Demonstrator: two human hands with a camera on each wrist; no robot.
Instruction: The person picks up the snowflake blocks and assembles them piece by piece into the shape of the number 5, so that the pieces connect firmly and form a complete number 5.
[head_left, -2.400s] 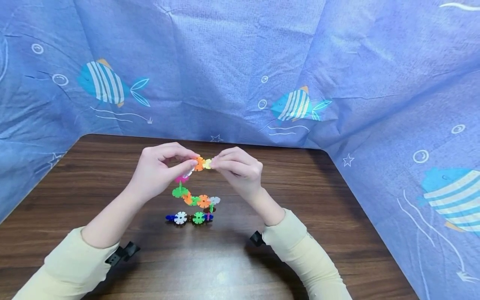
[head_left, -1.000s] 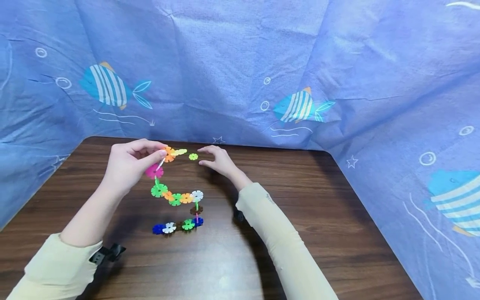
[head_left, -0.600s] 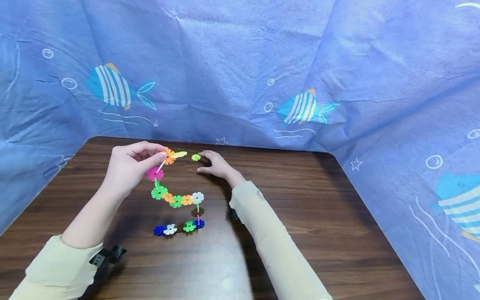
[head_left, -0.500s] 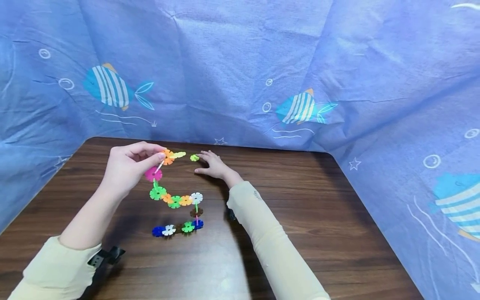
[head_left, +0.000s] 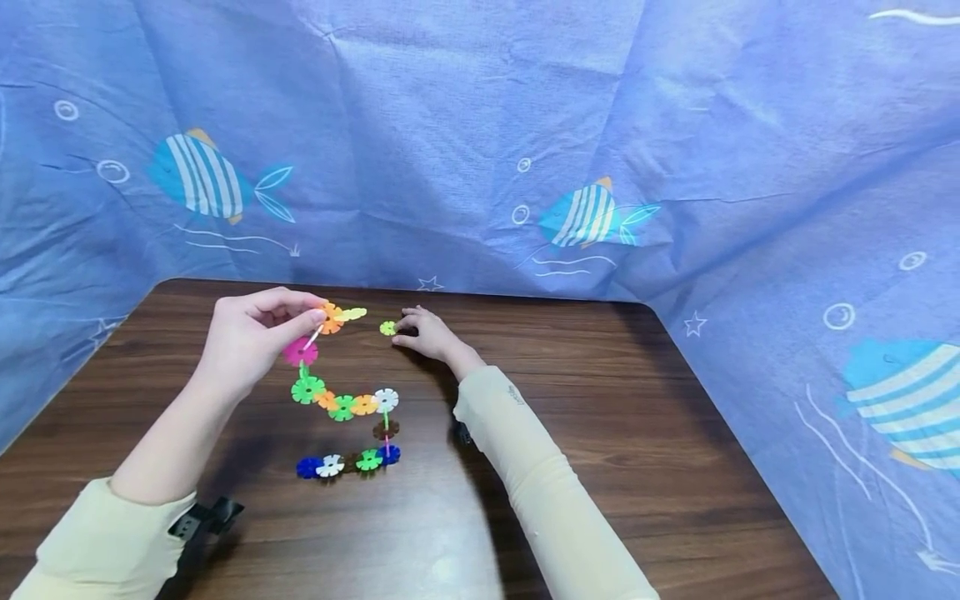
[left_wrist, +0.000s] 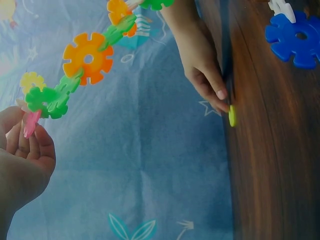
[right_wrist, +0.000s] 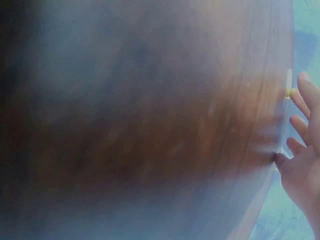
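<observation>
The left hand (head_left: 251, 337) is pinching the top end of a winding chain of colourful plastic snowflake-shaped discs (head_left: 341, 406), thumb and forefinger closing on it just where a pink disc (head_left: 299, 352) is meeting an orange one (head_left: 328, 317), left of centre in the head view. From that grip the chain is dropping down the frame, curving right through green, orange and white discs, then doubling back so its tail, ending in a blue disc (head_left: 307, 467), is lying on the dark wooden surface (head_left: 675, 433) in the lower middle. Over to the right hand (head_left: 424, 333), just right of the chain's top: it is lying low on the surface with fingers loosely extended, fingertips (left_wrist: 220, 95) touching a single loose yellow-green snowflake disc (head_left: 387, 328). It is not clasping the disc; the left wrist view is showing the fingertips meeting the edge of this disc (left_wrist: 232, 115), which is lying flat on the wood. Here is the relation that counts: the loose disc is sitting in the gap between the two hands, immediately left of the right fingertips and a little right of the chain's free yellow end disc (head_left: 352, 314), so the right hand is clearly the nearer one. The right wrist view is too blurred to add much. Behind it all, a blue fish-print cloth (head_left: 480, 142) is filling the upper frame.
</observation>
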